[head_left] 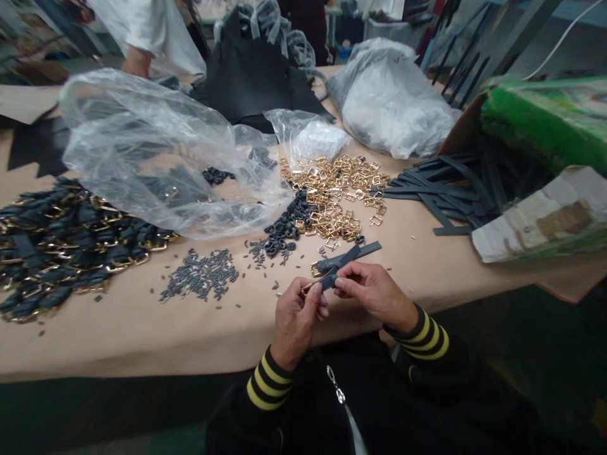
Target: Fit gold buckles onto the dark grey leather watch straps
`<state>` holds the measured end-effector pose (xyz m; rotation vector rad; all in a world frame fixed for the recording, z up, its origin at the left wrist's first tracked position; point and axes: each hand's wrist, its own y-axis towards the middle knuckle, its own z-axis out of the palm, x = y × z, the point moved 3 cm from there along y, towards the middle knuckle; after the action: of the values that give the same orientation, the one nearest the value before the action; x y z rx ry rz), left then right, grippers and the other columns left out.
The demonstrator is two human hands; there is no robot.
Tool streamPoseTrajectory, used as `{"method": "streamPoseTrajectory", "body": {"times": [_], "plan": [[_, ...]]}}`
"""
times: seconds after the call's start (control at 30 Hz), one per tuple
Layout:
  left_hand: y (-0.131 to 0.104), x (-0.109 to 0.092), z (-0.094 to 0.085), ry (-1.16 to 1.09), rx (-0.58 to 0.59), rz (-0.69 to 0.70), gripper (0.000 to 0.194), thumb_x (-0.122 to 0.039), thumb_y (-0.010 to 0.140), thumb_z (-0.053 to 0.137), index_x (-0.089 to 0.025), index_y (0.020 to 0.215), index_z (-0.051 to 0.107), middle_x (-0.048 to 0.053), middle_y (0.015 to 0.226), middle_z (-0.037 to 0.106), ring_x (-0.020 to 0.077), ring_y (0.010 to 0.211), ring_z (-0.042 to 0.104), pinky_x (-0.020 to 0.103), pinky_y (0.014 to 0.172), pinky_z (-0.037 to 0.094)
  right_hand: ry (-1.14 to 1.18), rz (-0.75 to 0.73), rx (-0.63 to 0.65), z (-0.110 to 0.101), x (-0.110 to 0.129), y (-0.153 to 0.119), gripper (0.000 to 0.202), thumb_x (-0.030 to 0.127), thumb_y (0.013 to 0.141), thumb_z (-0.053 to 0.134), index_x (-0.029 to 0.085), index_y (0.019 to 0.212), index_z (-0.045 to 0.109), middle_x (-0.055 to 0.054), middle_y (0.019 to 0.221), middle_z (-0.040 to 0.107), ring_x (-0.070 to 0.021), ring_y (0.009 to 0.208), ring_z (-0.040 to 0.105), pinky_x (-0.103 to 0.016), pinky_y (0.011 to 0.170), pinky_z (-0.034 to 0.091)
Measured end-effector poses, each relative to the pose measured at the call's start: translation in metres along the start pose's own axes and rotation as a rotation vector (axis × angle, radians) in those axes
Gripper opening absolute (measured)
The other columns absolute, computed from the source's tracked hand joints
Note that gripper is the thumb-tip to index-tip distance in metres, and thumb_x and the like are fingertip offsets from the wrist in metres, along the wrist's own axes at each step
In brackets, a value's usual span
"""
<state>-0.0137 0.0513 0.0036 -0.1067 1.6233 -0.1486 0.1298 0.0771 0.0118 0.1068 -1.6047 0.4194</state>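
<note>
Near the table's front edge, my left hand [298, 311] pinches the gold buckle end of a dark strap [328, 282]. The fingers of my right hand [374, 291] are closed on the same strap, a little to the right, so both hands hold it between them. Just beyond my fingers, another dark strap with a gold buckle [315, 270] lies on the table. Loose gold buckles [339, 202] are heaped behind it, beside a pile of small black loops [283, 229]. My fingertips hide part of the held strap.
Small dark pieces [202, 275] lie scattered left of my hands. A heap of buckled straps [71, 240] covers the table's left. A clear plastic bag [161, 151] spreads behind. At right, loose straps [455, 183] spill from a green box [545, 120]. A person's hand [137, 62] shows at the back left.
</note>
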Motion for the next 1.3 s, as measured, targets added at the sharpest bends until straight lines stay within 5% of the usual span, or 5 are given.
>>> {"method": "streamPoseTrajectory", "body": {"times": [0.43,0.7,0.9,1.1,1.3], "plan": [[-0.008,-0.006,0.002,0.307,-0.001,0.150,0.015,-0.029,0.084,0.048,-0.015,0.078,0.051,-0.003,0.057,0.054,0.0081,0.049,0.053,0.020,0.051,0.043,-0.316,-0.205,-0.125,0.002,0.006,-0.006,0.011,0.020,0.075,0.060,0.016,0.067,0.054,0.002,0.064,0.052,-0.0092,0.059,0.048,-0.021,0.055,0.040],[-0.002,-0.012,0.002,0.213,0.072,0.114,0.018,-0.029,0.085,0.046,-0.015,0.075,0.051,-0.003,0.057,0.056,0.0077,0.048,0.053,0.019,0.051,0.043,0.198,-0.044,-0.023,0.002,-0.003,-0.004,0.021,0.025,0.068,0.069,0.014,0.082,0.057,0.001,0.069,0.058,-0.0100,0.061,0.057,-0.025,0.059,0.049],[-0.007,-0.005,0.009,0.365,-0.016,0.190,0.026,-0.031,0.090,0.035,-0.015,0.080,0.053,-0.004,0.053,0.051,0.0083,0.047,0.051,0.020,0.051,0.041,0.106,-0.054,0.061,0.010,-0.001,-0.004,0.012,0.023,0.071,0.065,0.014,0.076,0.059,0.000,0.065,0.061,-0.0112,0.060,0.057,-0.024,0.058,0.047],[-0.004,-0.002,0.007,0.467,0.070,0.205,0.024,-0.035,0.084,0.047,-0.015,0.095,0.053,0.000,0.063,0.059,0.0115,0.055,0.057,0.022,0.054,0.043,-0.203,-0.101,-0.091,0.009,0.004,-0.003,0.004,0.017,0.070,0.064,0.015,0.072,0.061,0.000,0.067,0.061,-0.0111,0.061,0.056,-0.022,0.059,0.045],[-0.001,-0.003,0.004,0.385,0.143,0.131,0.017,-0.030,0.083,0.049,-0.015,0.090,0.053,-0.003,0.057,0.057,0.0093,0.047,0.054,0.020,0.050,0.043,-0.265,-0.180,0.188,-0.001,0.011,-0.004,0.022,0.022,0.085,0.047,0.013,0.093,0.065,-0.004,0.077,0.067,-0.0127,0.068,0.062,-0.024,0.065,0.048]]}}
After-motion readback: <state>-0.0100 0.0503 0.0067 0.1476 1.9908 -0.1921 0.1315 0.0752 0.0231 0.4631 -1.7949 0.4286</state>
